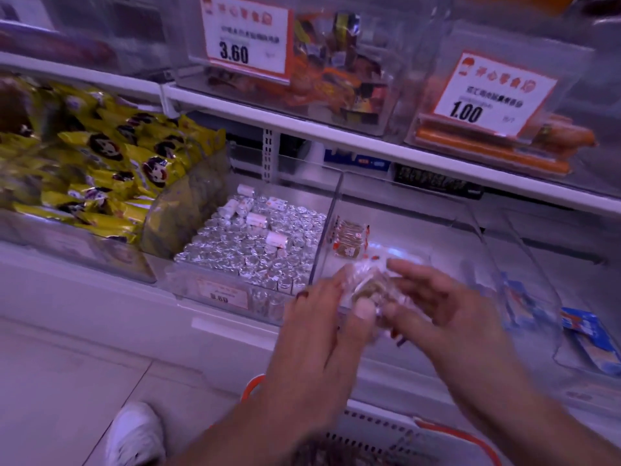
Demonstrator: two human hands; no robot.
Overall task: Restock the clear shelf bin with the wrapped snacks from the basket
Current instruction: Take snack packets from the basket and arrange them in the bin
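A clear shelf bin [477, 230] stands on the lower shelf, nearly bare, with a few clear-wrapped snacks [349, 238] lying at its left side. My left hand [322, 317] and my right hand [437, 304] meet over the bin's front edge, both gripping a bunch of clear-wrapped brownish snacks [368, 285]. The image is blurred there, so the number of snacks held is unclear. Below my arms sits the basket [386, 428], white with an orange rim, mostly hidden by my forearms.
Left of the bin is a bin of silver foil rolls [255, 240], then yellow snack bags [111, 163]. Blue packets [591, 341] lie in a bin to the right. The upper shelf [369, 142] overhangs with price-tagged bins. A white shoe [134, 435] rests on the floor.
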